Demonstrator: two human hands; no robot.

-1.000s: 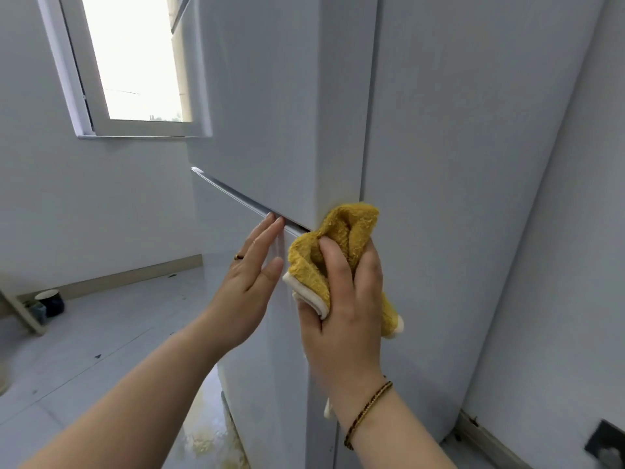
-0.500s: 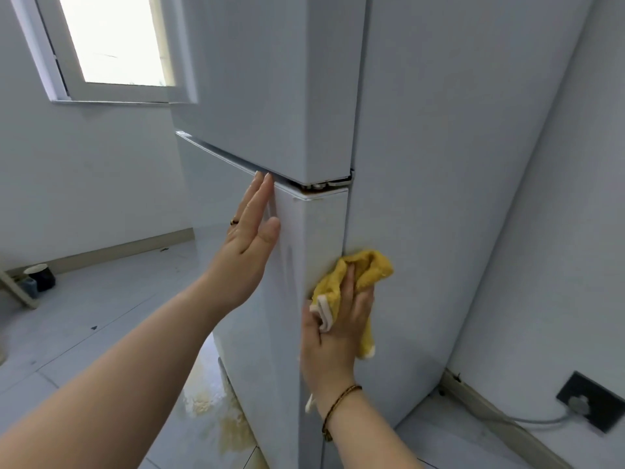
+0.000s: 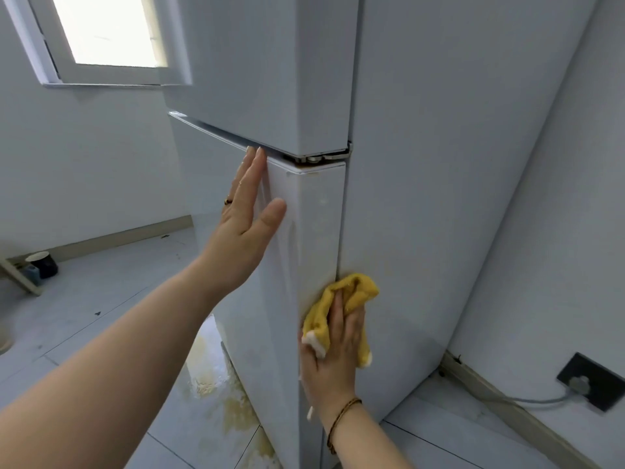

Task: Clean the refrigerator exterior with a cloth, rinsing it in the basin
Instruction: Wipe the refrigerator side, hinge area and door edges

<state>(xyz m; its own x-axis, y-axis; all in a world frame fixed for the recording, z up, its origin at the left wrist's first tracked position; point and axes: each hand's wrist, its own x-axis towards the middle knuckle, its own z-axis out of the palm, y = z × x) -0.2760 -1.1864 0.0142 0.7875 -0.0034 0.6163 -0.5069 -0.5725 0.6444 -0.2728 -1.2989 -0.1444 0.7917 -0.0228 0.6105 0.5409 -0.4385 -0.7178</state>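
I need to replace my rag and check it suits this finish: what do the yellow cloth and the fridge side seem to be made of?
The yellow cloth looks like soft, fluffy terry or microfibre: nubby pile, a white bound edge, bunched folds. The refrigerator side looks like white painted sheet metal with a smooth satin finish and faint yellowish stains, though plastic cannot be ruled out.

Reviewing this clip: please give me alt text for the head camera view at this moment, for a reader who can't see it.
A right hand presses a yellow cloth against the lower door's side edge on a white refrigerator, while the left hand lies flat on the door front. A window is upper left; yellowish stains mark the floor.
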